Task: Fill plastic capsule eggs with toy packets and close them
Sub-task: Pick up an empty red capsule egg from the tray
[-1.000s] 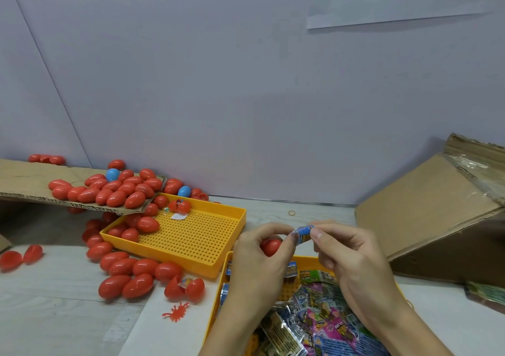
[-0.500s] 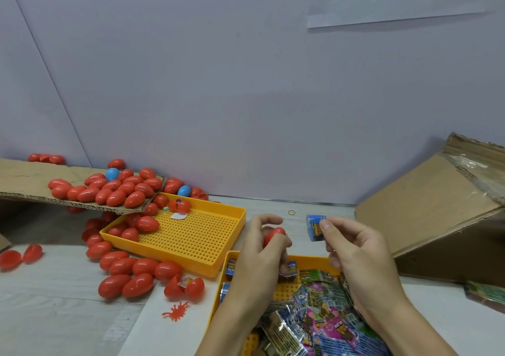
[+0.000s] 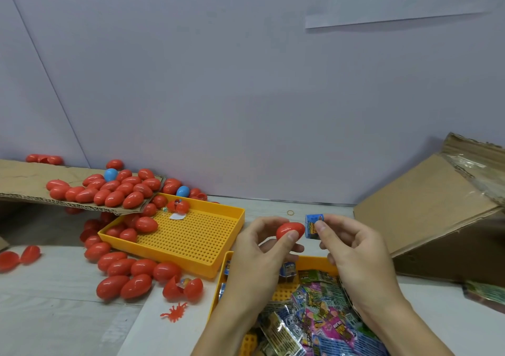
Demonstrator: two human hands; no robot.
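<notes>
My left hand point(image 3: 259, 249) pinches a red capsule egg point(image 3: 289, 230) between thumb and fingers, raised above the table. Just to its right, my right hand point(image 3: 352, 249) pinches a small folded blue toy packet point(image 3: 313, 225) close beside the egg. Below both hands a yellow tray point(image 3: 314, 262) holds several colourful toy packets point(image 3: 319, 312). I cannot tell whether the held egg is closed.
A second yellow perforated tray point(image 3: 191, 238) lies left of centre with a few red eggs. Several red eggs point(image 3: 123, 271) and two blue ones litter the table and a cardboard sheet point(image 3: 24, 180). An open egg point(image 3: 183, 290), an orange toy bug point(image 3: 175, 310), a cardboard box point(image 3: 426, 219).
The hands drew apart with the blue packet leaving the egg, then came back close; the egg now shows plainly between my left thumb and fingers.
</notes>
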